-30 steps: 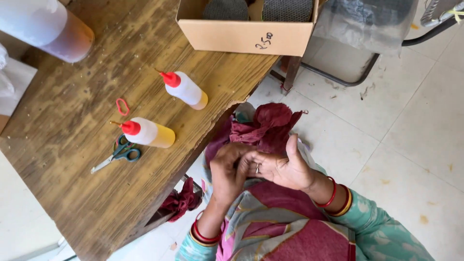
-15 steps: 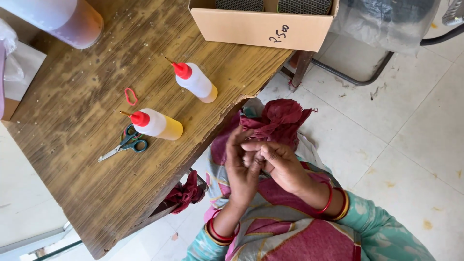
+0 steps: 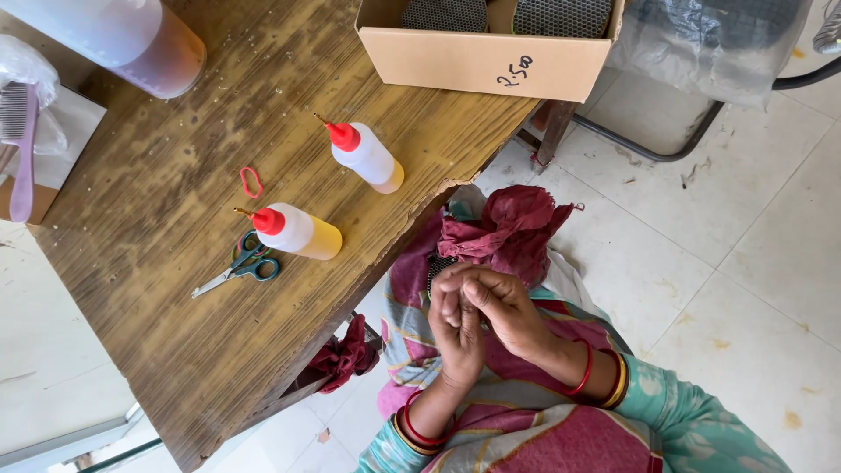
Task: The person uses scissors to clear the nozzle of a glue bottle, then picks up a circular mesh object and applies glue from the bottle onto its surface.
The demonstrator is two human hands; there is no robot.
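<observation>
My left hand (image 3: pixel 453 337) and my right hand (image 3: pixel 508 314) are pressed together over my lap, fingers folded against each other. What lies between them is hidden. A small dark mesh piece (image 3: pixel 434 266) shows just past the fingertips. A crumpled maroon cloth (image 3: pixel 512 229) rests on my lap beyond the hands. Red bangles circle both wrists. On the wooden table (image 3: pixel 175 350) to the left, apart from my hands, stand two squeeze bottles with red nozzles, one white (image 3: pixel 368 158) and one with yellow liquid (image 3: pixel 298 231).
Small green-handled scissors (image 3: pixel 238 268) and a red ring (image 3: pixel 251 182) lie on the table. A cardboard box (image 3: pixel 486 57) holding dark mesh pads sits at the far edge. A big bottle (image 3: pixel 131 39) and a comb (image 3: pixel 19 149) lie far left. Another maroon cloth (image 3: pixel 346 355) hangs under the table edge.
My hands have closed against each other, the right folding over the left above the lap. The view has drifted slightly, so the table things sit lower and further right.
</observation>
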